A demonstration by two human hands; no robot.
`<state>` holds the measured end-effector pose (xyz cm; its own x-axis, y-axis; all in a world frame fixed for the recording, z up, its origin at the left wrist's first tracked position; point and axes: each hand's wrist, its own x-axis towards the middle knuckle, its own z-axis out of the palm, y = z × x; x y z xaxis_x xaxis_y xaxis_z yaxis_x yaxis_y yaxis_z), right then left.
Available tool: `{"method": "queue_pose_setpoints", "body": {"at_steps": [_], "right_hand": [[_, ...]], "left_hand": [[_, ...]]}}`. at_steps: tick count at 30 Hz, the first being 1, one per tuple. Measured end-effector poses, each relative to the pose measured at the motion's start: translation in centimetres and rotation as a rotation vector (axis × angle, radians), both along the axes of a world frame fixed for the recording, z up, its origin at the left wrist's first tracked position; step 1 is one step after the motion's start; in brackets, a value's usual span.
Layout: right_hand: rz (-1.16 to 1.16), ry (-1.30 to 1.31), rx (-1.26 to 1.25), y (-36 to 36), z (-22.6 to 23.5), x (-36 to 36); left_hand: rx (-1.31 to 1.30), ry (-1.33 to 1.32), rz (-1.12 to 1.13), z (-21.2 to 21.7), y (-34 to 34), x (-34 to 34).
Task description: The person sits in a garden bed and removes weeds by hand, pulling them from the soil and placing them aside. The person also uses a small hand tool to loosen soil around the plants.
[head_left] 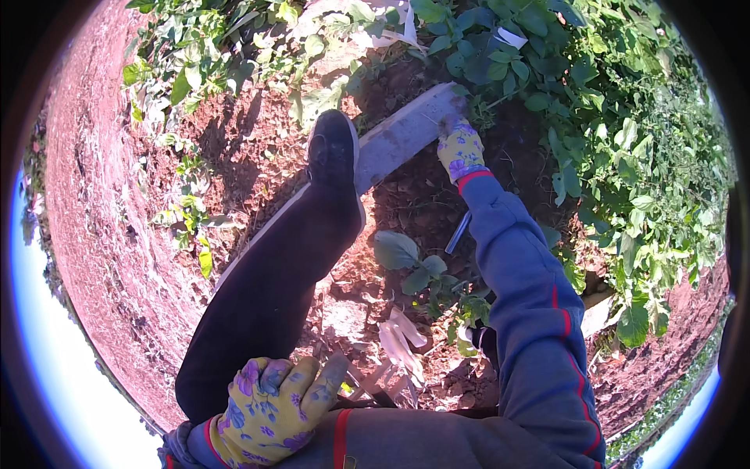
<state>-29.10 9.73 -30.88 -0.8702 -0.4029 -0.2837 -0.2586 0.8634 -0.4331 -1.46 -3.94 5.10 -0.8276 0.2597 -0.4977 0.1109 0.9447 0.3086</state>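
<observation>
**Grey plank gripped at its far end among green plants**

The grey plank (398, 137) lies slanting on red-brown soil (101, 195), its far end running into the leafy plants (625, 156) at the top right. It is flat, pale grey and weathered, with soil on its upper end. The right hand (459, 148), in a yellow glove with purple flowers, is closed on that upper end; a blue sleeve (531, 313) with a red stripe reaches out to it. A black shoe (332, 148) stands on the plank's lower part, with a dark trouser leg behind it. The left hand (269, 410), gloved the same way, rests near the lower edge with fingers curled loosely; it holds nothing that can be seen. A small white tag (512, 37), rectangular, lies among the leaves above the plank.
</observation>
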Motion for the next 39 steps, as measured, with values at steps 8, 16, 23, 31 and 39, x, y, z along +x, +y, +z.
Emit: {"method": "queue_pose_setpoints", "body": {"at_steps": [8,16,23,31,39], "right_hand": [[0.124,0.171,0.292,2.2,-0.7,-6.1],[-0.202,-0.079,0.352,4.5,-1.7,-8.1],[-0.209,-0.244,0.4,4.2,-2.3,-8.1],[-0.181,-0.226,0.36,3.9,-3.5,-7.9],[-0.154,-0.047,0.334,7.5,-0.1,-9.6]], "left_hand": [[-0.017,0.033,0.028,-0.2,-0.1,0.1],[-0.023,0.007,0.037,-0.5,-0.4,0.1],[-0.026,-0.001,0.033,-0.5,-0.5,-0.2],[-0.062,0.051,-0.011,-0.3,0.0,0.0],[-0.013,0.021,0.016,-0.2,0.0,-0.1]]}}
